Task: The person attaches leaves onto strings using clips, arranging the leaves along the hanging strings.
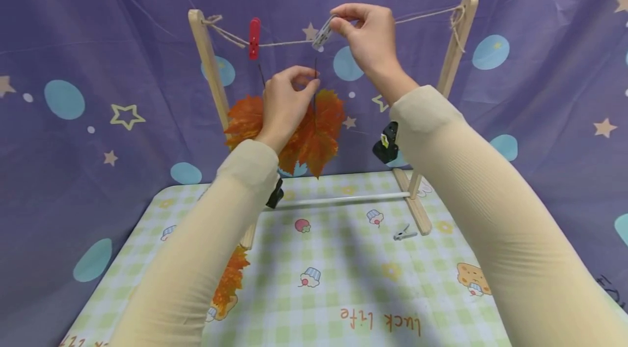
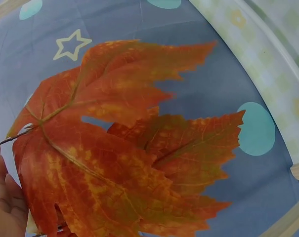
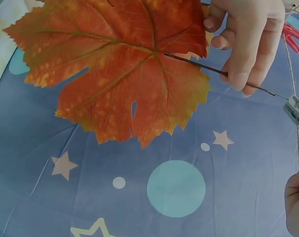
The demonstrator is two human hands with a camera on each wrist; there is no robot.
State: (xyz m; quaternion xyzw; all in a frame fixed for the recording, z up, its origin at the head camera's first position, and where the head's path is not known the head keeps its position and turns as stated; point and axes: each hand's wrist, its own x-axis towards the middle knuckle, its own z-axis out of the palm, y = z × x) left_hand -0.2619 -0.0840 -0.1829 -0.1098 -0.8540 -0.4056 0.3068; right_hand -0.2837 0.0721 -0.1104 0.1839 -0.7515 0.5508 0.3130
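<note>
My left hand (image 1: 288, 101) pinches the thin dark stem (image 3: 203, 65) of an orange maple-like leaf (image 1: 318, 142), which hangs below the fingers. My right hand (image 1: 372, 39) grips a grey clothespin (image 1: 322, 34) between thumb and fingers, tilted at the twine (image 1: 284, 43). In the right wrist view the stem's tip comes right up to the nose of this grey clothespin (image 3: 296, 111). To the left, a red clothespin (image 1: 254, 39) sits on the twine, with another orange leaf (image 1: 245, 118) below it, partly behind my left hand. The leaves (image 2: 90, 163) overlap in the left wrist view.
Two wooden posts (image 1: 211, 64) carry the twine, joined low down by a white rod (image 1: 343, 199). A spare grey clothespin (image 1: 404, 233) lies on the checked tablecloth (image 1: 353, 265), near the right foot. Another orange leaf (image 1: 231, 276) lies at left, partly behind my left sleeve.
</note>
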